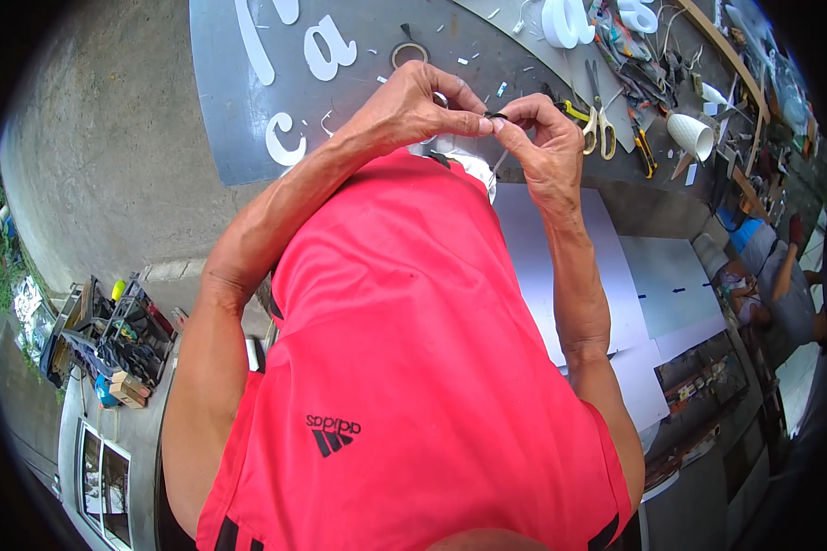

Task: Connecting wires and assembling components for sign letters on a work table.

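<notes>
My left hand (421, 103) and my right hand (551, 147) meet over the near part of a grey worktable (239, 110). Between their thumbs and fingertips they pinch a small, thin black piece (495, 116), too small to name surely. Just beyond the left hand lies a ring-shaped roll of tape (409, 55). Scissors with cream handles (600, 129) rest right of my right hand, and a yellow-handled tool (576, 112), partly hidden, is beside its fingers. White cut-out letters (329, 48) lie left of my left hand.
Farther right are a yellow-and-black hand tool (647, 151), a white textured cup (691, 136) on its side, and a heap of cloth and scraps (627, 46). Small white offcuts dot the table. White sheets (606, 266) lie below my right forearm. Another person (776, 275) is at far right.
</notes>
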The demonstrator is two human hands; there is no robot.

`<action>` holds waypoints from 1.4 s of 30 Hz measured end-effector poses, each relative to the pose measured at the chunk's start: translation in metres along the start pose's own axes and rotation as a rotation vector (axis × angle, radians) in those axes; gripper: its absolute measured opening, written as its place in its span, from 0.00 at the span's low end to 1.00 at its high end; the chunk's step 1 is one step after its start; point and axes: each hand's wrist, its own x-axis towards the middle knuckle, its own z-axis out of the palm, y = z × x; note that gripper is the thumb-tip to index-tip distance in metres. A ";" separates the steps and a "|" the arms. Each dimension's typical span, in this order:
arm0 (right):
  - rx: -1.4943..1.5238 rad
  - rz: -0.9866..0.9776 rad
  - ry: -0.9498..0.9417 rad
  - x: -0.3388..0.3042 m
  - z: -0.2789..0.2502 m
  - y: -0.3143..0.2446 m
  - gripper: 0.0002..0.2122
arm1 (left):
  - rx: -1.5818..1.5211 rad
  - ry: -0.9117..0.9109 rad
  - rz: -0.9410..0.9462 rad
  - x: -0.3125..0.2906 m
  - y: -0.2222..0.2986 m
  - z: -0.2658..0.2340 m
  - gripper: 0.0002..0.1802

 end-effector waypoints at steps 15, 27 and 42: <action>-0.443 -0.510 0.203 -0.005 0.009 -0.011 0.12 | -0.326 -0.054 -0.089 0.009 -0.011 -0.005 0.08; -0.601 -0.781 0.166 0.001 0.005 0.003 0.12 | -0.563 -0.068 -0.241 0.010 -0.021 -0.004 0.10; -0.641 -0.850 0.171 -0.002 0.009 0.005 0.15 | -0.560 -0.044 -0.283 0.008 -0.014 -0.006 0.09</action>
